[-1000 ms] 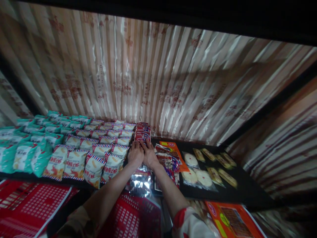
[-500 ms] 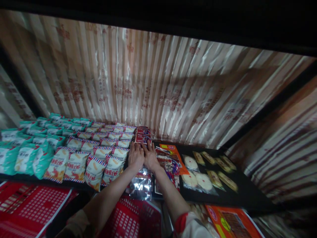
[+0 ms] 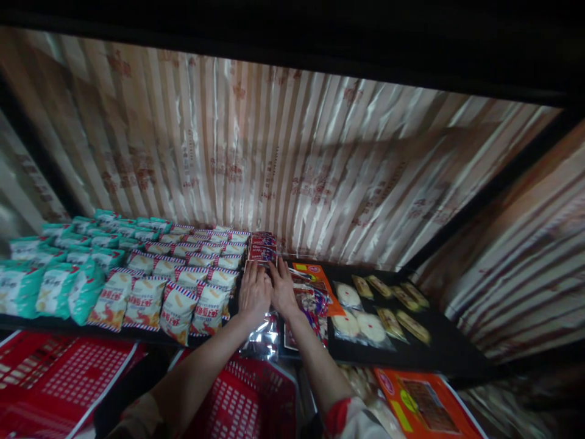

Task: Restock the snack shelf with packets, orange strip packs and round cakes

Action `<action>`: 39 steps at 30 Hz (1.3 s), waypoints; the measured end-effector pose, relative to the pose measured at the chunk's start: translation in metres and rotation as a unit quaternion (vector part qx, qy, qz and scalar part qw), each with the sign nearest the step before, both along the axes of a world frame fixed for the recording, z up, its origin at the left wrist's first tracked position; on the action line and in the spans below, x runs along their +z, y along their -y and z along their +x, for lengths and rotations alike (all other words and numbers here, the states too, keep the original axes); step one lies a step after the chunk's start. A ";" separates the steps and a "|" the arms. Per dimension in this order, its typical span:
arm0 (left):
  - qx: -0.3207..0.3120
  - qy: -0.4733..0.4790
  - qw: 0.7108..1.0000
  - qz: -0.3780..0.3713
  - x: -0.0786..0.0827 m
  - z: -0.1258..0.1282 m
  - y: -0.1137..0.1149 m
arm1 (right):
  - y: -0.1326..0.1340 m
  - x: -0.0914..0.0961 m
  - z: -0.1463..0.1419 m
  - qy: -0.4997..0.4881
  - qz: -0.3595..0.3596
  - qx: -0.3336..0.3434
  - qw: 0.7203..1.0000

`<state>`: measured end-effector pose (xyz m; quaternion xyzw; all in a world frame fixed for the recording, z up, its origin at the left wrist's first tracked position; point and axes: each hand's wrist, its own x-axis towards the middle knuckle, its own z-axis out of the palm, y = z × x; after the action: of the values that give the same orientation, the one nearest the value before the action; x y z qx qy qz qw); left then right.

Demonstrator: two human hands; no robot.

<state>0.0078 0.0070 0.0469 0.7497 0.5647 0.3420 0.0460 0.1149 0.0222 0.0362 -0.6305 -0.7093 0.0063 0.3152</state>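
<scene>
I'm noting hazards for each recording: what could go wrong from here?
Pressing too hard, the left hand and right hand might crumple the red packets at their fingertips.
The silver pouch lies at the front edge of the shelf, so a backward drag could perhaps tip it off towards the red basket.
The striped bags stand close to the left hand; a sideways nudge might topple one.
</scene>
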 end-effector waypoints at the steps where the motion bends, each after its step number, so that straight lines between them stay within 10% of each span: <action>1: -0.013 0.001 1.000 -0.001 0.002 0.001 0.006 | 0.002 -0.002 0.002 -0.016 0.012 -0.008 1.000; 17: -0.173 0.024 0.969 -0.175 -0.029 0.073 0.112 | 0.094 -0.059 0.085 -0.019 -0.032 -0.166 0.985; 30: -0.158 -0.057 0.951 -0.259 -0.053 0.084 0.117 | 0.107 -0.042 0.086 0.083 -0.135 -0.232 0.960; 39: -0.151 -0.047 0.952 -0.261 -0.057 0.087 0.118 | 0.105 -0.041 0.088 -0.032 -0.195 -0.232 0.953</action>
<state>0.0947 -0.1106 -0.0101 0.8033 0.5158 0.1363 0.2649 0.2031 -0.0825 -0.0047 -0.8261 -0.5183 0.0911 0.2015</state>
